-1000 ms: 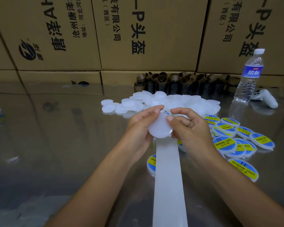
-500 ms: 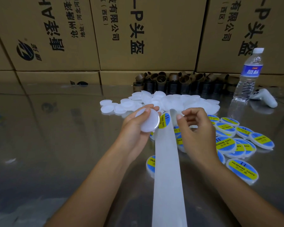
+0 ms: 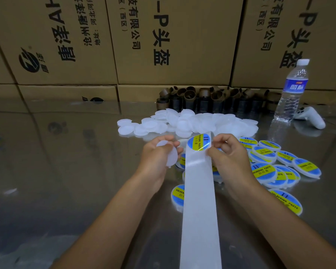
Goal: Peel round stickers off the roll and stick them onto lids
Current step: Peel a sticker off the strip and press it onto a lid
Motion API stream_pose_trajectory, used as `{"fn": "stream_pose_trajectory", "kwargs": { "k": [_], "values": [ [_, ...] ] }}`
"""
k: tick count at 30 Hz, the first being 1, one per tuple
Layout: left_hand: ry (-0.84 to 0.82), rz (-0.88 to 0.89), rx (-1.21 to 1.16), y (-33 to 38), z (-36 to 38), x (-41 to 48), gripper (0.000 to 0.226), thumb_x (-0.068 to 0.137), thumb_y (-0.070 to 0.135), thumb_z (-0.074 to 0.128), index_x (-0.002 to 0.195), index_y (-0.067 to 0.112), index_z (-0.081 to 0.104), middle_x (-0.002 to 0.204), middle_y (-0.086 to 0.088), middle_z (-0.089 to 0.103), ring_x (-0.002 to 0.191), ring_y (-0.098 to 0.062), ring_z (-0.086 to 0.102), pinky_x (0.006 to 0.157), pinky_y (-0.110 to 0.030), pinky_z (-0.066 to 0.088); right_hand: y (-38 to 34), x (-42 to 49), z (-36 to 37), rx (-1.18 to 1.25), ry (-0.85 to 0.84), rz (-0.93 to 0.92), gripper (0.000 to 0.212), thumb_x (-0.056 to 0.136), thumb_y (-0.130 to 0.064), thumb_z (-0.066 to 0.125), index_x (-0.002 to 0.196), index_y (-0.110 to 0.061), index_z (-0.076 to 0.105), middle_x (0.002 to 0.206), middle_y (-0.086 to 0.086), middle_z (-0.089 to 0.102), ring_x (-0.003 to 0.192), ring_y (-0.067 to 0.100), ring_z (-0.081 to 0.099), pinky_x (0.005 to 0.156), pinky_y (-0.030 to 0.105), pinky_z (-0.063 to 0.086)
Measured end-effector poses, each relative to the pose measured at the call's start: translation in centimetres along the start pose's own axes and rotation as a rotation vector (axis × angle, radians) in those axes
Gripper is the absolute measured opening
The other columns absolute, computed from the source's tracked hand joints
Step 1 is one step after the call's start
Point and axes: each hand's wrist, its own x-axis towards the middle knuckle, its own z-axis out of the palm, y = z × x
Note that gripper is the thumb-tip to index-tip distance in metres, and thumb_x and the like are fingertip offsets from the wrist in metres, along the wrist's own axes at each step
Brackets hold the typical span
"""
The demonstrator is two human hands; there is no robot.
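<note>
The right hand pinches the backing strip just right of the round sticker; the left hand grips a blank lid just left of it.

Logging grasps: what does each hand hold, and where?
The left hand grips a blank lid by its rim; the right hand pinches the backing strip at its right edge, beside the round sticker.

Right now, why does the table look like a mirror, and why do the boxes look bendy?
In the head view, the glossy table reflects the cardboard boxes; the wide-angle lens bows and tilts their edges towards the corners; a bright glare streak crosses the sticker pinched by the right hand.
</note>
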Motion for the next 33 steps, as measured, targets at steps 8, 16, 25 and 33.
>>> {"fn": "stream_pose_trajectory", "kwargs": {
  "k": [8,16,25,33],
  "values": [
    [-0.152,-0.138,0.136,0.0,0.4,-0.5,0.040,0.101,0.028,0.042,0.111,-0.004,0.064,0.114,-0.024,0.066,0.102,-0.037,0.062,0.092,-0.046,0.046,-0.1,-0.1,0.3,0.039,-0.138,0.028,0.047,0.079,0.011,0.050,0.049,-0.025,0.045,0.063,0.001,0.049,0.064,0.015,0.046,0.058,0.029,0.040],
    [-0.185,-0.082,0.143,-0.7,0.3,-0.7,0.021,0.092,0.013,0.059,0.105,-0.002,0.067,0.101,-0.020,0.070,0.082,-0.027,0.066,0.086,-0.043,0.053,-0.3,-1.3,0.6,-0.197,0.036,-0.376,0.020,0.079,-0.009,0.061,0.072,-0.023,0.049,0.069,-0.011,0.054,0.061,0.006,0.050,0.057,0.019,0.040],
    [-0.241,-0.078,0.100,-0.8,0.4,-1.0,0.025,0.091,0.007,0.059,0.115,0.001,0.063,0.112,-0.027,0.066,0.093,-0.035,0.064,0.091,-0.051,0.052,0.2,-1.0,0.0,-0.778,0.102,-0.713,0.025,0.080,-0.013,0.068,0.105,-0.011,0.070,0.093,0.005,0.058,0.094,0.014,0.041,0.077,0.023,0.036],
    [-0.259,-0.054,0.134,-1.0,0.4,-0.8,0.023,0.090,0.009,0.061,0.113,0.008,0.066,0.109,-0.023,0.068,0.094,-0.034,0.066,0.092,-0.055,0.050,0.1,-0.8,-0.3,-0.818,0.125,-0.733,0.023,0.080,-0.015,0.073,0.102,-0.011,0.072,0.094,0.007,0.060,0.096,0.026,0.049,0.075,0.042,0.045]
  ]
}}
